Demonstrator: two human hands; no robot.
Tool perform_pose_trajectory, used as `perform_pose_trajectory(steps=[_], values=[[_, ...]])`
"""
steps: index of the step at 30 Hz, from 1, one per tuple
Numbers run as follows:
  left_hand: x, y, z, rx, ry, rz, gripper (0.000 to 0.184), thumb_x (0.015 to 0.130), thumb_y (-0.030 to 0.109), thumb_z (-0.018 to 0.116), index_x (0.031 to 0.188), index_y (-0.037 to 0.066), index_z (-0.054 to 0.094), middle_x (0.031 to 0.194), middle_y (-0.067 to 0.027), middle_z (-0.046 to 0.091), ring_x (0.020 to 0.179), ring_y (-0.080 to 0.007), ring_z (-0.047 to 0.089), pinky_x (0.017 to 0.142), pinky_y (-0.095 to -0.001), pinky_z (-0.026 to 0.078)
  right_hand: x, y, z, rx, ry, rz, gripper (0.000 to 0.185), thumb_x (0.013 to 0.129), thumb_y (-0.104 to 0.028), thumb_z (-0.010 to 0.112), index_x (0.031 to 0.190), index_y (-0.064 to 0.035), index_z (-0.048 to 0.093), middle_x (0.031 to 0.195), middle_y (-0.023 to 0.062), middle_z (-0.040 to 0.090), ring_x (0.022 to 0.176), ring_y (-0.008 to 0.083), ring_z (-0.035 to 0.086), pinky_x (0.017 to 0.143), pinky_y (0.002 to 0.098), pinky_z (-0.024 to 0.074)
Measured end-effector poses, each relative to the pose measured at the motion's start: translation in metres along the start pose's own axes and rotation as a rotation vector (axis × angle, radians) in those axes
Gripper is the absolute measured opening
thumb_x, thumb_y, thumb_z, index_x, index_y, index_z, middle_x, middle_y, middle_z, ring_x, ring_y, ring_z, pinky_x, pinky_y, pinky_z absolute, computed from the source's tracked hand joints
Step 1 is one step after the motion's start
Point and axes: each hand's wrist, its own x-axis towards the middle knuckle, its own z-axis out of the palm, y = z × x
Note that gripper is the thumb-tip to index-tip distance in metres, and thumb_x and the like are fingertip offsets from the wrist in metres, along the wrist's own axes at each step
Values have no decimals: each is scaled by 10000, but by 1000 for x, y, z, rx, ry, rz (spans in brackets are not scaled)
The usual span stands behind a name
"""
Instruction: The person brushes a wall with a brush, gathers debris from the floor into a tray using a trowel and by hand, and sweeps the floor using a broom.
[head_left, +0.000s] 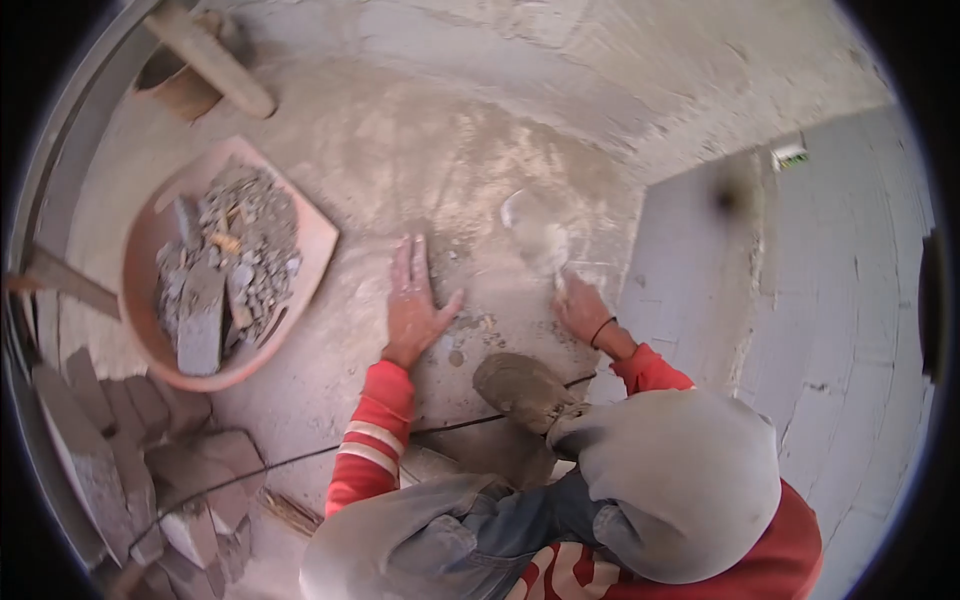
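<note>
My left hand (pixel 413 305) lies on the dusty floor (pixel 340 330) with its thumb and fingers apart, holding nothing. My right hand (pixel 585 308) is closed round the handle of a pale, dusty trowel-like tool (pixel 540 240). The tool's far end is blurred against the floor, so its exact shape is unclear. Small crumbs of debris (pixel 488 322) lie between my hands. To the left of my left hand stands an orange-pink plastic tub (pixel 318 240), filled with grey rubble (pixel 250 220) and broken block pieces (pixel 203 310).
Broken blocks (pixel 130 410) are piled at lower left. A black cable (pixel 310 455) crosses the floor behind my hands, near my shoe (pixel 515 385). A bucket (pixel 180 92) with a wooden piece (pixel 215 60) stands at upper left. Walls bound the back and right side (pixel 830 280).
</note>
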Motion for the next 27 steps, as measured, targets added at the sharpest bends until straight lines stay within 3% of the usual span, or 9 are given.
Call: perform_pose_trajectory(steps=[4,6,9,12,18,21,24,25,27], values=[[-32,18,-37,-63,68,-113,737,817,241,745,1461,39,448,1456,-267,428,1352,-437,420,1119,-500,374,-5,-51,-13,6,-192,-78,501,942,-285,608,1314,34,504,1077,326,640,1001,488,614,821,568,500],[-71,29,-70,-137,-15,-325,358,839,179,722,1163,55,635,1110,-172,642,982,-310,626,854,-432,499,-10,-32,-30,-74,-2,-398,473,944,-296,617,1304,0,529,1127,259,655,993,438,636,777,541,525],[-135,46,-118,-534,-209,-635,144,876,132,713,806,7,696,668,-48,660,592,-128,613,586,-276,486,-15,-42,-86,-336,-339,-452,407,921,-293,636,1267,-86,576,1161,156,660,971,339,674,745,475,550],[-206,38,-144,-599,-472,-1048,210,890,173,712,772,1,688,646,-31,652,595,-95,588,575,-281,486,-9,-22,-90,-597,-547,-595,379,902,-287,643,1245,-133,593,1165,106,655,961,294,686,738,448,559],[-265,53,-128,-204,246,-1160,281,838,269,723,739,9,686,554,-79,607,517,-227,587,563,-379,484,50,-65,-53,-545,-349,-604,366,866,-213,656,1217,-120,606,1069,140,665,946,346,679,784,457,555],[-258,72,-132,-51,283,-1252,190,814,191,732,808,14,664,665,-97,629,612,-236,612,610,-369,502,80,-87,-59,-305,-363,-662,371,857,-139,670,1212,-56,602,1027,203,665,951,406,659,814,467,534],[-312,63,-134,515,694,-1139,265,769,167,740,964,11,651,879,-147,647,826,-315,640,748,-399,519,104,-81,-46,-164,-247,-747,390,867,-109,682,1231,3,594,1044,243,667,971,439,644,825,474,517],[-337,70,-143,600,715,-1216,449,747,155,749,1143,9,595,1103,-196,595,1063,-373,581,912,-421,481,114,-76,-39,-148,-209,-776,390,882,-125,680,1236,14,593,1051,248,668,967,436,645,825,471,514],[-400,82,-139,776,676,-1459,674,795,303,741,1345,8,486,1210,-218,544,1166,-407,513,1003,-549,400,132,-70,-22,-117,-131,-818,396,913,-156,676,1248,37,589,1065,257,670,959,431,648,825,465,509]])
